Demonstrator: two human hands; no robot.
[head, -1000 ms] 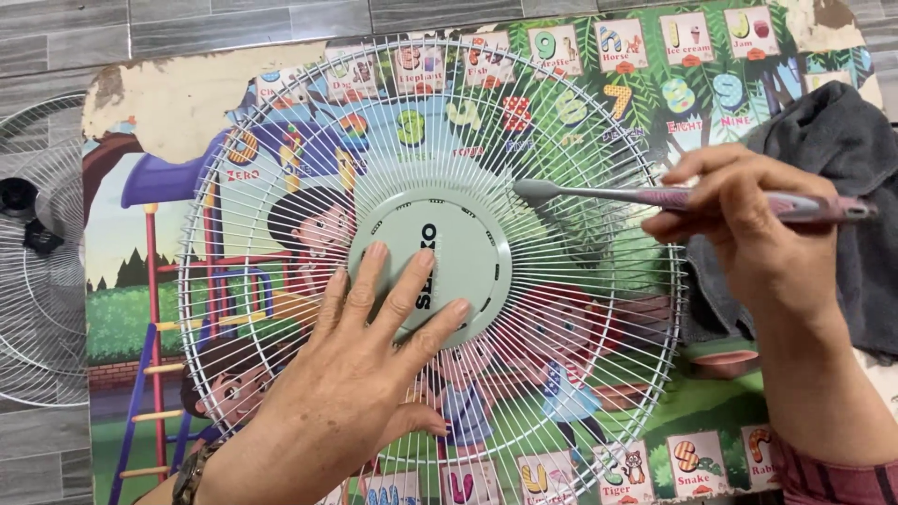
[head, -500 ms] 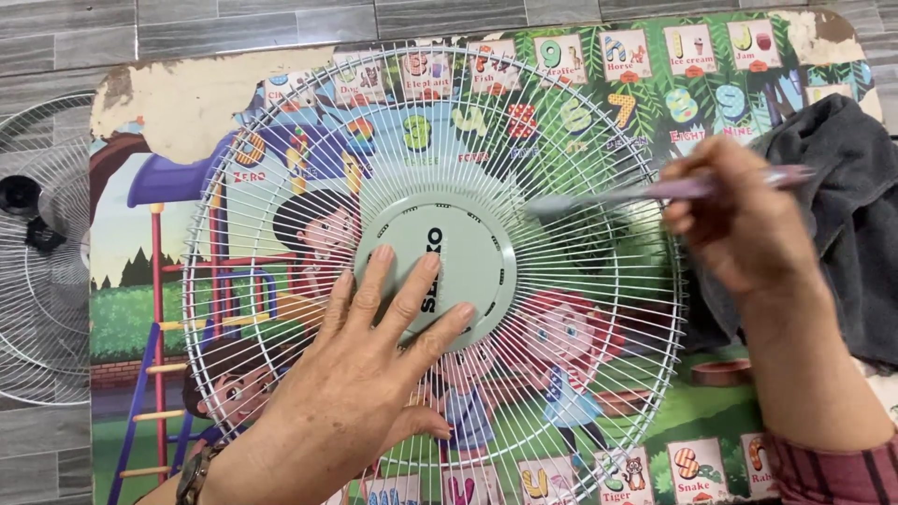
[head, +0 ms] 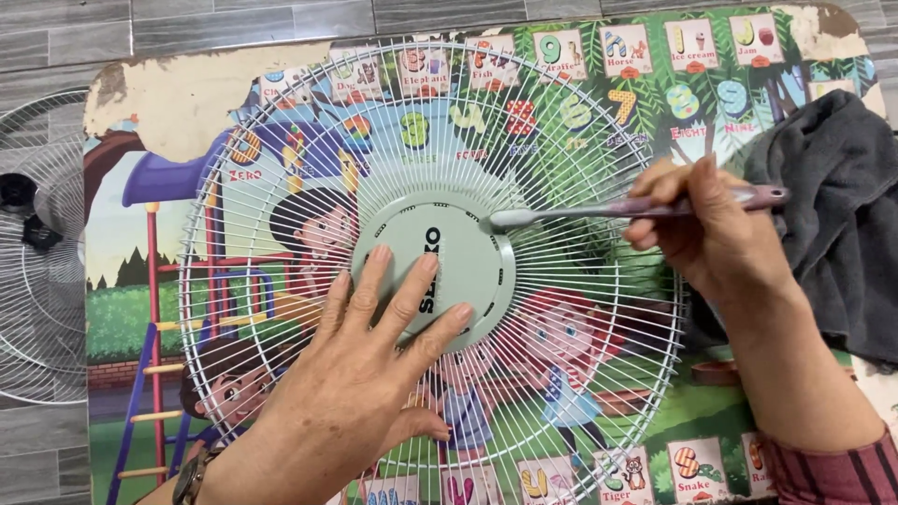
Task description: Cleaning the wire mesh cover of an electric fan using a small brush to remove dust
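A round white wire fan guard with a pale green centre disc lies flat on a colourful children's picture mat. My left hand lies flat on the guard, fingers spread, fingertips on the centre disc. My right hand grips a purple toothbrush by its handle. The brush head touches the wires at the disc's upper right edge.
A dark grey cloth lies bunched at the mat's right side. A second wire fan guard rests on the grey tiled floor to the left. A worn bare patch shows at the mat's top left corner.
My right hand swung the toothbrush up and back, and its head now sits closer to the centre disc's edge. My left hand has stayed put on the guard.
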